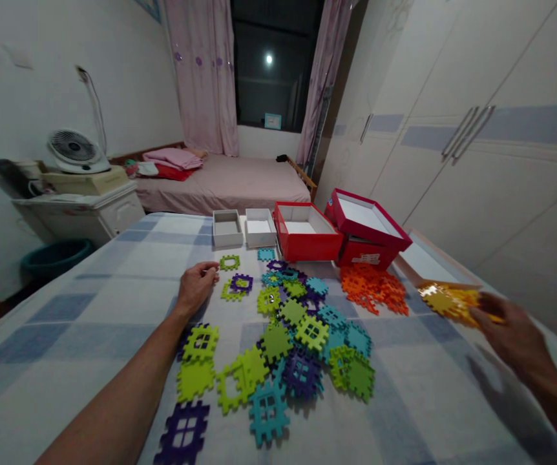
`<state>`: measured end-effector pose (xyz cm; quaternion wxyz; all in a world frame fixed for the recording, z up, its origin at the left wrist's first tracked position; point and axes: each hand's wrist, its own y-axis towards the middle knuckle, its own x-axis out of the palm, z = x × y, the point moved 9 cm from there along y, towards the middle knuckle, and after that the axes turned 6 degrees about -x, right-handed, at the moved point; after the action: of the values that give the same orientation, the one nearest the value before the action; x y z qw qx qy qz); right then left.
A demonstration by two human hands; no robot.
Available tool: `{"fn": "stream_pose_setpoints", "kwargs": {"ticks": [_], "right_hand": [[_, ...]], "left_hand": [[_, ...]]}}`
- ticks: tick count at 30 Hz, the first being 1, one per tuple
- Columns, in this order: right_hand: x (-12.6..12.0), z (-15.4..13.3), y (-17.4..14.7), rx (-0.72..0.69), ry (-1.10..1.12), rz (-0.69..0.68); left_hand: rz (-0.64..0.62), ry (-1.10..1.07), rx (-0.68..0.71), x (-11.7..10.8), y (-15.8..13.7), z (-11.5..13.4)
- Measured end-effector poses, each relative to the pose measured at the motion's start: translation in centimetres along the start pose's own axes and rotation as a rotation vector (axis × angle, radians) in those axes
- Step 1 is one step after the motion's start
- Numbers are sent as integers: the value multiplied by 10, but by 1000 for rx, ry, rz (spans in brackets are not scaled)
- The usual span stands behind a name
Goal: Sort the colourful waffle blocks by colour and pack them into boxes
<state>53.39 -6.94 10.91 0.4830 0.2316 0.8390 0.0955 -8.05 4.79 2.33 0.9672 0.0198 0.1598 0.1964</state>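
My left hand (197, 287) rests on the checked cloth with its fingers curled together, and no tile shows in it. Just right of its fingertips lies a lime-green frame tile (230, 262). At the right, my right hand (511, 323) has its fingers closed on a yellow interlocking tile (489, 312) at the edge of a yellow tile pile (446, 300); the fingertips are partly hidden. Between the hands spreads a loose heap of toothed plastic tiles: lime green (276, 342), purple (302, 372) and turquoise (269, 412). An orange tile pile (374, 287) lies left of the yellow one.
Along the table's far side stand two small grey-white boxes (227, 244) (260, 244), an open red box (310, 248) and a pinkish-red lid (368, 219) tilted on another red box. A shallow white tray (433, 261) sits behind the yellow pile. Beyond is a bed (240, 177).
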Motion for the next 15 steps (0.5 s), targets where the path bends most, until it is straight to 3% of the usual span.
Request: {"fn": "stream_pose_setpoints", "kwargs": {"ticks": [1, 2, 4, 6, 9, 15], "right_hand": [[9, -21, -14, 26, 9, -31], [29, -48, -30, -16, 71, -169], [67, -103, -70, -139, 132, -435], [90, -144, -105, -270, 104, -550], [106, -171, -132, -395, 17, -513], [101, -162, -128, -442, -7, -315]], "left_hand": [[-1, 2, 0, 0, 0, 0], [-2, 6, -1, 0, 0, 1], [-5, 15, -4, 1, -1, 1], [-5, 30, -7, 1, 0, 0], [-1, 61, -6, 0, 1, -1], [-1, 94, 9, 1, 3, -3]]}}
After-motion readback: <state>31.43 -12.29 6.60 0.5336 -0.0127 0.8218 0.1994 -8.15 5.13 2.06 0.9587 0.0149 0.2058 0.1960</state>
